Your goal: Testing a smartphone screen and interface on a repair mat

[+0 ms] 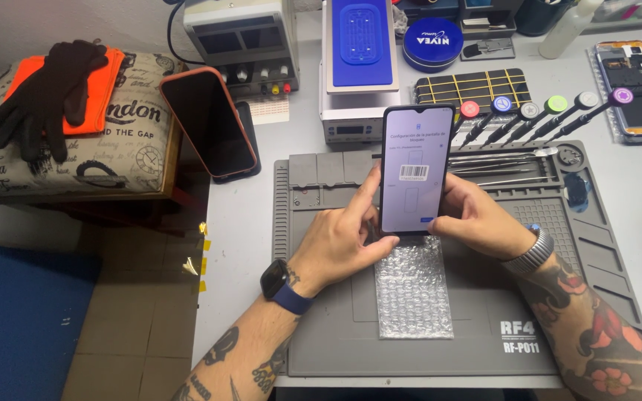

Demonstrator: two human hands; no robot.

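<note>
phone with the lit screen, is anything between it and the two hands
Nothing visible. Both the left hand and the right hand grip the phone directly at its lower edges, holding it upright above the bubble wrap on the grey mat.

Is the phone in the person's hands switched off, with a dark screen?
No, the phone, held upright by the left hand and right hand, has a lit white screen, above the bubble wrap.
</note>
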